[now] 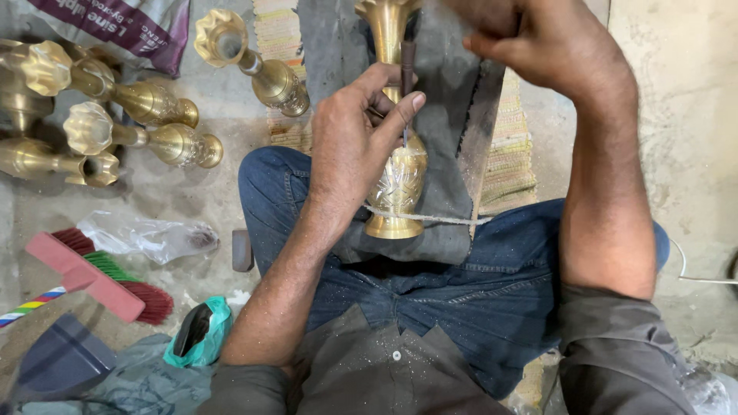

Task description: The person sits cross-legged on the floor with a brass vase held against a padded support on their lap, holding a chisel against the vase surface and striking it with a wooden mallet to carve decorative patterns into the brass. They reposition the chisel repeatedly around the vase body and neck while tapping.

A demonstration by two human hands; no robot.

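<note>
Grey shirt front and blue denim jeans (pixel 461 300) dusted with fine metal filings sit closest to the lens; the tall engraved brass vase (pixel 400 180) lies across the lap on a dark grey cloth (pixel 453 115), foot toward the body, flared mouth pointing away. Left hand (pixel 350 146) wraps the narrow neck, thumb and forefinger pinching a thin dark-handled engraving tool (pixel 407 73) with its tip on the vase's shoulder. Right hand (pixel 538 42) is curled into a fist above the tool's top; whether it holds anything, can't tell. A white cord (pixel 453 220) runs over the vase near the foot. Judgement: solid brass, so hefty and rigid, polished surface slippery, thin walls dent-prone. Best hold is the slim neck or the foot ring, not the worked belly. More brass vases with scalloped mouths (pixel 142 138) lie on the floor to the left, beside a pink-backed brush with red and green bristles (pixel 100 280).
</note>
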